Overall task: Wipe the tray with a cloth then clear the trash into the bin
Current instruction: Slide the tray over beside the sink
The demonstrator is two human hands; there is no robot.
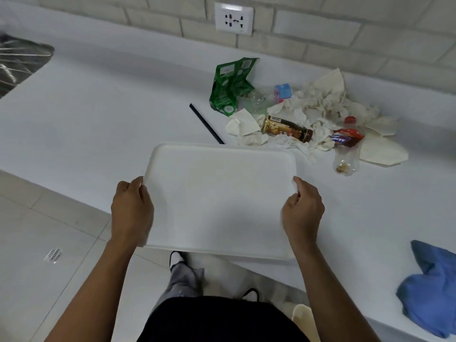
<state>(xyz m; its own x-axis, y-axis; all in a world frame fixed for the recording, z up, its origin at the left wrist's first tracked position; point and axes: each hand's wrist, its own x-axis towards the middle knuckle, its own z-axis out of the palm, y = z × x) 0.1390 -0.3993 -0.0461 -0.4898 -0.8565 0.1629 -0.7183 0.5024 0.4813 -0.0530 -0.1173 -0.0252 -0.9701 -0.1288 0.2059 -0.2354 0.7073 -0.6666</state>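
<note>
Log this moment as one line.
both hands hold white rectangular plastic tray | blue cloth untouched on white counter | trash pile uncleared

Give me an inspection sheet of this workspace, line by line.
Surface: white counter, mostly bare on its left.
Job's things: white tray held at both short edges, partly past the counter edge; blue cloth lying at the right, untouched.
Clutter: crumpled tissues, green packet, brown bottle, clear bottle, dark straw.
Grippers: left hand and right hand, fingers closed on the tray.
Cables: nothing seen.
Surroundings: wall socket, sink, floor drain; bin not identifiable.
</note>
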